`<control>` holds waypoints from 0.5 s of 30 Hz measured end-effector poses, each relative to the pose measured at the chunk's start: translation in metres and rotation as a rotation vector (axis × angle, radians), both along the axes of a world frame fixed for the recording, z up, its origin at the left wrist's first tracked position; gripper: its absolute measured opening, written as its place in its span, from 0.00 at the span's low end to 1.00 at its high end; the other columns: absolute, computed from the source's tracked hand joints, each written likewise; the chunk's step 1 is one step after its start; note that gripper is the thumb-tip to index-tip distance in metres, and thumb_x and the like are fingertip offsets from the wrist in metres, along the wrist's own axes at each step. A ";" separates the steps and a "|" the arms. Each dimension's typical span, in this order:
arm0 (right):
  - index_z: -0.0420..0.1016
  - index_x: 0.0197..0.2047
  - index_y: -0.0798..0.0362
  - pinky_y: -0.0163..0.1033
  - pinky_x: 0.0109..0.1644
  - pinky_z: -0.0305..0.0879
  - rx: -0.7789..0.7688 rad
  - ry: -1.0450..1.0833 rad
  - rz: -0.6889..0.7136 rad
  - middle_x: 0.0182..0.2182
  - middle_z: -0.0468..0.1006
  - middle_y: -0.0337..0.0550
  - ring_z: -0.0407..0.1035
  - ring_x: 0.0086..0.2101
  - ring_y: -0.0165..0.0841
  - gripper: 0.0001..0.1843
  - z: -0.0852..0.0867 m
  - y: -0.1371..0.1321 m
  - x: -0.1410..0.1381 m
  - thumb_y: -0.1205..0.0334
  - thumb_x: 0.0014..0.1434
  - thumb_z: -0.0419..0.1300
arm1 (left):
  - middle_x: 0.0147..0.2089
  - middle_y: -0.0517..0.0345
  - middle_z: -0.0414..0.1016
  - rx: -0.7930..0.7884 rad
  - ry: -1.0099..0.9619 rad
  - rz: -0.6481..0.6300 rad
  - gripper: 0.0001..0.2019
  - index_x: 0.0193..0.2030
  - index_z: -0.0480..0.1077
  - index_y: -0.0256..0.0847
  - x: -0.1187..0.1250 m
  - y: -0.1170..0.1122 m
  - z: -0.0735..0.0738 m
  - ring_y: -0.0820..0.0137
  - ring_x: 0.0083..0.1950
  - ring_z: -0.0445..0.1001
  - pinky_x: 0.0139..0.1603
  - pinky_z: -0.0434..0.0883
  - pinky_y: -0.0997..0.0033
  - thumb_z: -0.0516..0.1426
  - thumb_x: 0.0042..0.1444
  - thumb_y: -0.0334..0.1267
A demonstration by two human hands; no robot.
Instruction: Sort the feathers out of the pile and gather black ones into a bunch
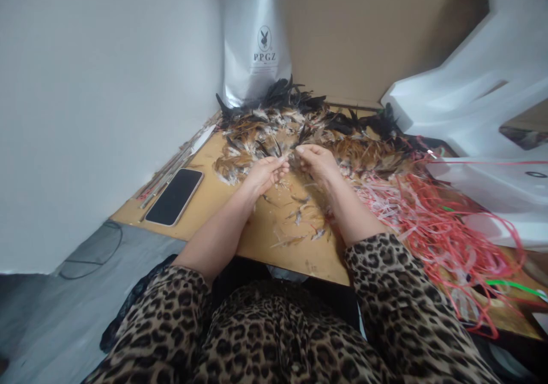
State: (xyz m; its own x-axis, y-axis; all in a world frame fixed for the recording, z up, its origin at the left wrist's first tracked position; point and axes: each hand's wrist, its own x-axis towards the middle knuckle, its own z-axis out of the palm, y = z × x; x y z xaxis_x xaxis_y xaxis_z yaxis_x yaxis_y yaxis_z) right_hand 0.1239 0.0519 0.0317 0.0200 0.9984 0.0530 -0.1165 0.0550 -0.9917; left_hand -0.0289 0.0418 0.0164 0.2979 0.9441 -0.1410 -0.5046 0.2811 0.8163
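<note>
Both of my hands meet over the near edge of a feather pile (274, 127) of brown, white and black feathers on the wooden table (317, 261). My left hand (269, 174) is closed in a pinch, thumb against forefinger, at what looks like the base of a small feather. Just to its right, my right hand (317, 161) pinches too, its fingertips close to the left ones, apparently on the same feather. The held piece is tiny and blends with the pile behind. Loose feather bits (302, 213) lie scattered between my forearms.
A phone (174, 197) lies at the left, beside thin sticks (171, 164) along the wall. Tangled red and pink plastic strips (432, 218) cover the table's right side. A white PPGZ bag (257, 36) stands behind the feathers; white plastic sheeting (471, 93) hangs at right.
</note>
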 end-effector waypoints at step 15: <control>0.72 0.25 0.55 0.31 0.26 0.58 -0.014 0.042 0.017 0.20 0.72 0.35 0.61 0.21 0.23 0.19 -0.002 -0.008 -0.016 0.52 0.31 0.69 | 0.26 0.54 0.75 0.153 0.136 -0.063 0.11 0.28 0.71 0.30 0.001 0.002 -0.009 0.80 0.24 0.71 0.28 0.67 0.82 0.63 0.44 0.39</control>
State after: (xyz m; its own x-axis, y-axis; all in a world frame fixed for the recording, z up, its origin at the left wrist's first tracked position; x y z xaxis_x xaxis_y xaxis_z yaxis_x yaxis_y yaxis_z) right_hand 0.1080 0.0435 0.0293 0.0053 0.9992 0.0388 -0.1593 0.0391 -0.9865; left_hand -0.0280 0.0434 0.0072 0.3450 0.9377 -0.0401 -0.3722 0.1759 0.9113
